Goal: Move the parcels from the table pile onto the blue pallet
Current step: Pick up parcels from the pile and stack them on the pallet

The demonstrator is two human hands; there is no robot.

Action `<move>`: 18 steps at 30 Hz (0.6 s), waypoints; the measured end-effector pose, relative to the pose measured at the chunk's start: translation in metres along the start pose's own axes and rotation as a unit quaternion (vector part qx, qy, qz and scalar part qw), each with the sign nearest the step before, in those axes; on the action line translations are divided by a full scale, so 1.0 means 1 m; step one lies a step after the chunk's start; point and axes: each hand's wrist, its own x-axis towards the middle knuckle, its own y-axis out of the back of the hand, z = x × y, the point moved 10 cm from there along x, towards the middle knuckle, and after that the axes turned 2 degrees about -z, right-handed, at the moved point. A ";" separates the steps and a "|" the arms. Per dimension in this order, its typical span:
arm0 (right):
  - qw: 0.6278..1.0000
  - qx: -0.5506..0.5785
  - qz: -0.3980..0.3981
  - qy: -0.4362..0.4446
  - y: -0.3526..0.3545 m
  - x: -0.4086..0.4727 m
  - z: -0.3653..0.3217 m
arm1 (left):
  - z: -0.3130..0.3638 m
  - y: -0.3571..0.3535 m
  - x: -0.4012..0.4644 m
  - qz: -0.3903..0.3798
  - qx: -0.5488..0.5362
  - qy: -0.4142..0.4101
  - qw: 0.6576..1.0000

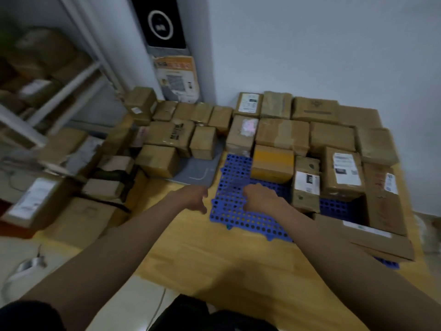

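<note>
Both hands [224, 199] hover empty — blue pallet [235, 209] stretches left-right.

Pallet [238, 211] on the desk [202, 254] right of centre, parcels [334, 139] stacked over its back and right, more boxes [167, 134] at the desk's back-left corner

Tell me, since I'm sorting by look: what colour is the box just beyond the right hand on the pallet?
Yellow-orange box, unlike the brown parcels around it; seen in the head view.
</note>
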 end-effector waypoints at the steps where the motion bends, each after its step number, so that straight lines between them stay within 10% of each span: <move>1: 1.000 -0.001 0.001 0.006 0.004 0.003 -0.012 | -0.015 0.002 -0.006 0.008 -0.010 0.010 1.000; 18: 0.998 0.017 0.024 0.059 0.015 0.059 -0.260 | -0.234 0.025 -0.089 0.048 -0.065 0.019 0.997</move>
